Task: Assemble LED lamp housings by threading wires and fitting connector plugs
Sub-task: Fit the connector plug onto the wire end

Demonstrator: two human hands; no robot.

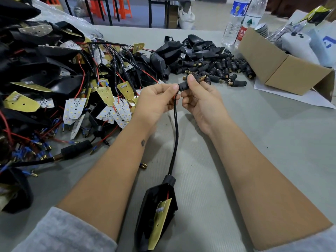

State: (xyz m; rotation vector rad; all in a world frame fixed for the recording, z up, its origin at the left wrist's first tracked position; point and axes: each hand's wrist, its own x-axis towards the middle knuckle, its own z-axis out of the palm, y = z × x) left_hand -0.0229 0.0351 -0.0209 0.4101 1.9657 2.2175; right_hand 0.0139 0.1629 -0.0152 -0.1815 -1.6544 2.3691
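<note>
Table (263, 135) grey, ribbed; orange stools (121, 8) behind.

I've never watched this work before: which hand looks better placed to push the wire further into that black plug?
Probably the left hand: its fingertips pinch the black wire right where it enters the connector plug. The right hand is busy gripping the plug, steadying it.

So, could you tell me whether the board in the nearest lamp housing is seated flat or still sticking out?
Sticking out: the yellow board stands tilted on edge above the open black housing, not flat inside.
</note>
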